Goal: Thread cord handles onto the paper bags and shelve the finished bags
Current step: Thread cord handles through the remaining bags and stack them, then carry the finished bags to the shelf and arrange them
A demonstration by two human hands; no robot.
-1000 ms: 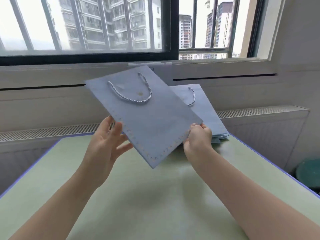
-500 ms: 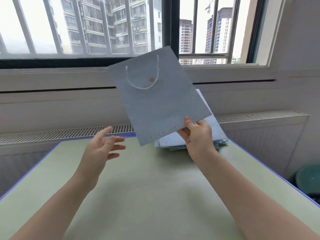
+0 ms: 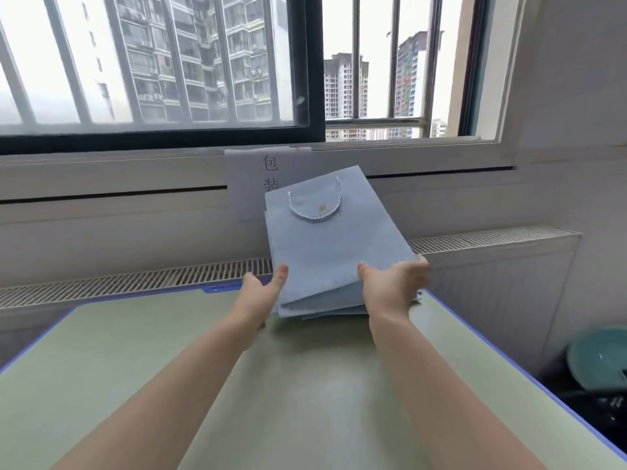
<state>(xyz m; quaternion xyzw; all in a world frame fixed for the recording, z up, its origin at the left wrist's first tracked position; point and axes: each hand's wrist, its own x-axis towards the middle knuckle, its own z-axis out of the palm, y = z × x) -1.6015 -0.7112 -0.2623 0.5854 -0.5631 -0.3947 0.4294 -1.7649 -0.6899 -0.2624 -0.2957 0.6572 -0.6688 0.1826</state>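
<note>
The pale green table top with a blue edge (image 3: 305,385) fills the near ground, and both forearms reach across it toward twelve o'clock. At eleven o'clock the left hand (image 3: 259,295) lies with fingers straight, thumb up against the left edge of the flat light-blue paper bag (image 3: 334,245), apparently to square it with the stack of light-blue bags (image 3: 325,308) beneath. At one o'clock the right hand (image 3: 393,283) grasps the bag's lower right corner, thumb on top and fingers curled under, probably steering it down. The bag leans against the white wall panel (image 3: 135,212) at the table's far edge, its twisted white cord handle (image 3: 314,213) threaded and uppermost. Behind it a white paper sign with printed characters (image 3: 252,171) hangs below the barred window (image 3: 152,62).
</note>
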